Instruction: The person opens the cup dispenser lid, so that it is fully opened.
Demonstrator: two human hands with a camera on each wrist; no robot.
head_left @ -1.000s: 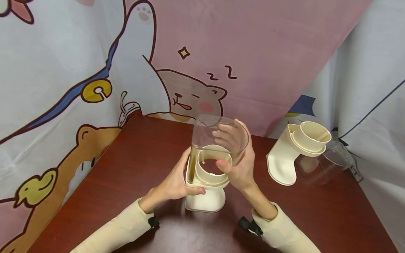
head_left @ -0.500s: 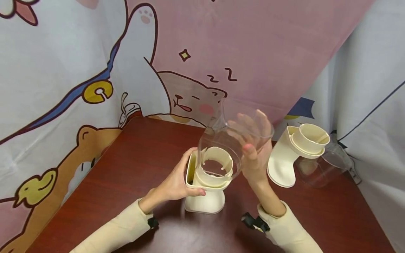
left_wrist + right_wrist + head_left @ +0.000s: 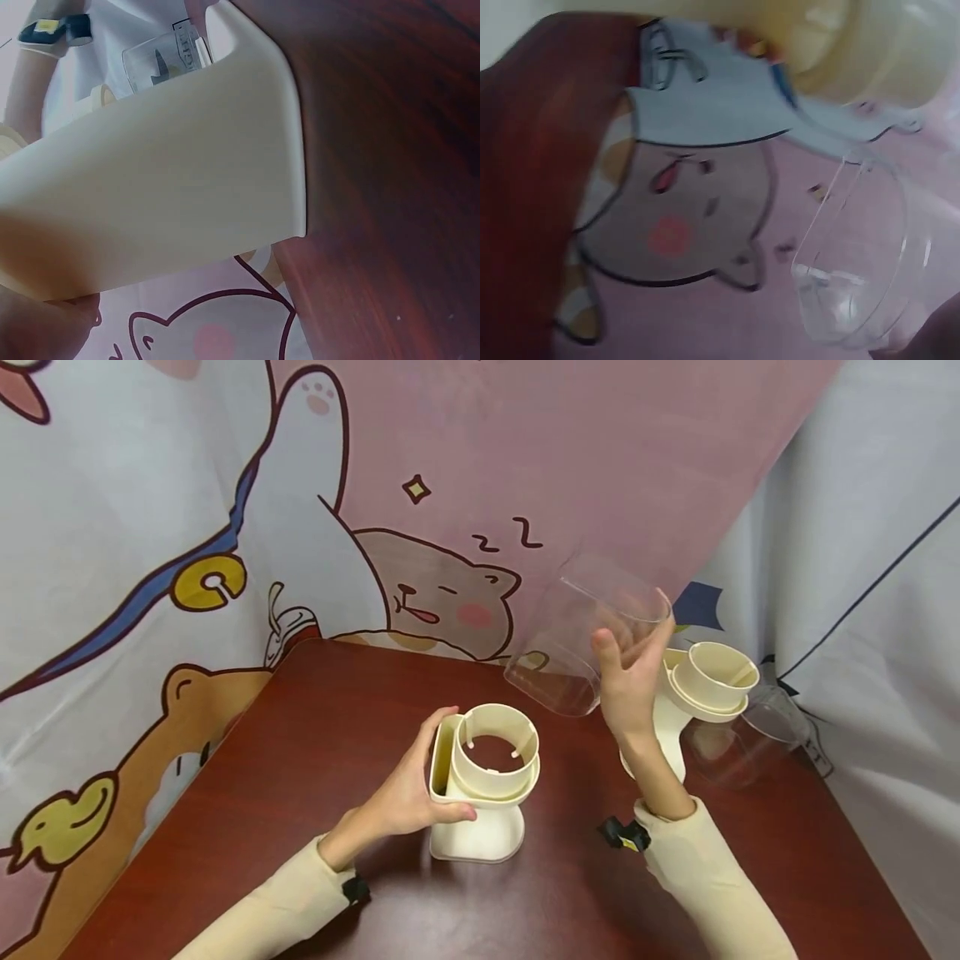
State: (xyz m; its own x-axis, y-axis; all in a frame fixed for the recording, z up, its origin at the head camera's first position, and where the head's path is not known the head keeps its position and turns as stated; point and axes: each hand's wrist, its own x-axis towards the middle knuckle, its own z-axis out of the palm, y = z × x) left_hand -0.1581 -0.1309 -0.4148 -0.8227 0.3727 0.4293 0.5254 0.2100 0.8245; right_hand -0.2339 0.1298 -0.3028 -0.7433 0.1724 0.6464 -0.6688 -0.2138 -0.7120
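Note:
A cream plastic dispenser base (image 3: 480,833) with a round collar stands upright on the table, and my left hand (image 3: 405,793) grips its upper left side, thumb across the front. Its smooth side wall fills much of the left wrist view as a cream surface (image 3: 165,172). Up and to the right, my right hand (image 3: 636,681) holds a clear plastic container (image 3: 551,647) in the air, tilted and apart from the base. The fingers are seen through the clear wall. In the right wrist view the container's rim (image 3: 802,300) shows at lower right, with only a dark edge of the hand.
A second cream dispenser base (image 3: 716,681) stands at the right, partly behind my right forearm. Beside it another clear container (image 3: 738,747) lies on the dark red table (image 3: 322,735). A printed cloth (image 3: 615,460) hangs behind the table.
My right hand has lifted the clear container off the base's collar and carried it up and to the right. The left hand keeps its grip on the base.

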